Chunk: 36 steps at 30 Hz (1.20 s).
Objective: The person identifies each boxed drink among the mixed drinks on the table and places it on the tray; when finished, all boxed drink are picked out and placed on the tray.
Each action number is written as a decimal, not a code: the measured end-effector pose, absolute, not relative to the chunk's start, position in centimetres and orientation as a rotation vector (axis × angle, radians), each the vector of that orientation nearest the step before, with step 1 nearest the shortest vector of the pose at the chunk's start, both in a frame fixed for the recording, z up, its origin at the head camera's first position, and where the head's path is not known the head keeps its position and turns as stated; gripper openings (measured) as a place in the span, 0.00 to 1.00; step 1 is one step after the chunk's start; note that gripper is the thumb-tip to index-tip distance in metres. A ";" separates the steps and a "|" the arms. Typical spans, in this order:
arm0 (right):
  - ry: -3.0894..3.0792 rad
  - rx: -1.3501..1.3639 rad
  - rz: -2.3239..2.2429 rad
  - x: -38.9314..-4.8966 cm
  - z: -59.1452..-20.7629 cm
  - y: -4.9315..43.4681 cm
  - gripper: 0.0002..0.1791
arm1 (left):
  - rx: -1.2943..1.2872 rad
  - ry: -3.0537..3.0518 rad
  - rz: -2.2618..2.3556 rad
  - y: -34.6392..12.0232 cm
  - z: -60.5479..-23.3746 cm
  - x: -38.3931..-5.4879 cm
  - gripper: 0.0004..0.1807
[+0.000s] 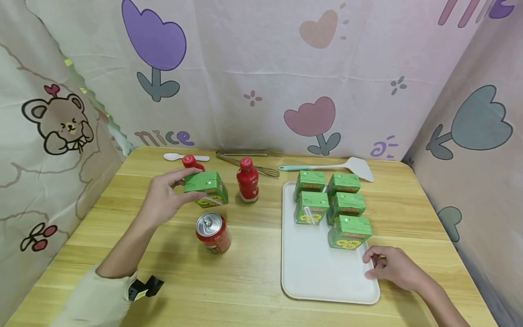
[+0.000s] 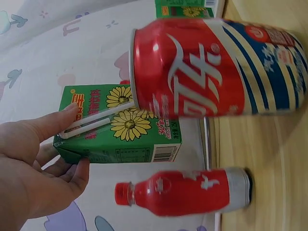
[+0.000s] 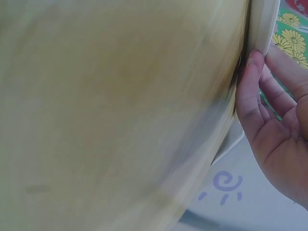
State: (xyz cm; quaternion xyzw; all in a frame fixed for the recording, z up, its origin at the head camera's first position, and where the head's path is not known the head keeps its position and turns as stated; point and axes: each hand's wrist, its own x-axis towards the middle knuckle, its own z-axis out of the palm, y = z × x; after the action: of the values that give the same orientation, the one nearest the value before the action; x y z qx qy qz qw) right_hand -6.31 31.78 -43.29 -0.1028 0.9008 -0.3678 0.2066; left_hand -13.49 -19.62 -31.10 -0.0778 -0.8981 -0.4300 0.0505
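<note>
My left hand (image 1: 165, 195) grips a green drink carton (image 1: 206, 187) between thumb and fingers, above the table on the left. Yellow flowers and a white straw show on the carton's face in the left wrist view. Below it stands a red soda can (image 1: 214, 234); a red bottle (image 1: 248, 180) is just to the right. Behind the carton, a second red bottle (image 1: 189, 161) is mostly hidden. At the right edge of the white tray (image 1: 310, 272), my right hand (image 1: 394, 267) pinches the rim. Several green drink cartons (image 1: 349, 232) stand grouped on the tray's far part.
Along the back of the wooden table (image 1: 253, 290) lie a white spoon (image 1: 185, 157), metal tongs (image 1: 249, 165) and a spatula (image 1: 355, 168) with a pale green handle. Printed cloth (image 1: 245, 54) hangs behind the table and at both sides.
</note>
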 end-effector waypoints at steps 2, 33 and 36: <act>2.512 -0.288 -1.019 -6.3 -43.3 31.8 0.17 | -0.229 -2.755 -1.331 -19.0 -31.0 -13.6 0.28; 2.528 -0.297 -1.005 -6.3 -43.1 31.6 0.17 | -0.345 -2.758 -1.607 -7.5 -31.5 -13.0 0.28; 2.531 -0.299 -0.999 -6.3 -43.2 31.7 0.17 | -0.373 -2.736 -1.633 -6.6 -31.8 -12.8 0.27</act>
State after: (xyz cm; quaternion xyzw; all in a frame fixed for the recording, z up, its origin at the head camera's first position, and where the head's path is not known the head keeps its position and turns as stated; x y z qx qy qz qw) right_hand -6.33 31.66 -43.16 -0.1072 0.9058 -0.3575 0.2006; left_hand -12.84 -6.57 -31.79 -0.1161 -0.8524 -0.5087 -0.0329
